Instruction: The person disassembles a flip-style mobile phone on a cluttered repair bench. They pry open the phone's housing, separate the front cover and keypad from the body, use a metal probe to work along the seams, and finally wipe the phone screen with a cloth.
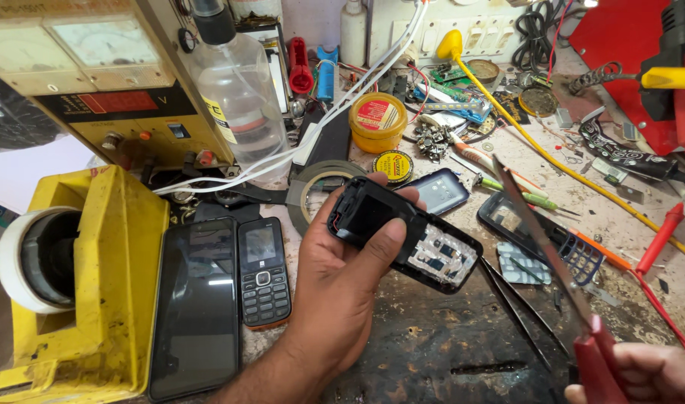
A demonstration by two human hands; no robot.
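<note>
Phone casing [406,236], black and opened with its inner board showing, sits at the centre of the frame, clamped in my left hand [335,299] between thumb and fingers. My right hand [642,374], at the lower right corner, is closed around the red handles of scissors [559,277], whose blade angles up toward the casing's right end. Below the casing, black tweezers [518,307] lie on the scorched bench [432,352]. Left of my wrist rest a keypad phone [262,273] and a smartphone [195,307], beside a yellow tape dispenser [96,284].
</note>
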